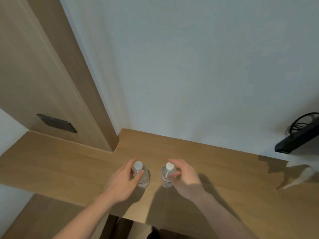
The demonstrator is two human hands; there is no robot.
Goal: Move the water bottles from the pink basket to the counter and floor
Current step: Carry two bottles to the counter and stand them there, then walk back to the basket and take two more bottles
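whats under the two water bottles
Both water bottles stand on the wooden counter, one in each of the hands. Their bases hide the contact spots.

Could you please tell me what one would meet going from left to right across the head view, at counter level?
Dark wall plate → left hand → left bottle → right bottle → right hand → black device with cables at the far right.

Plain domestic or hotel-style room — wood-grain counter (215, 163), matching wall panel (34, 69) with dark switch plate (57, 123), pale wall (189, 66).
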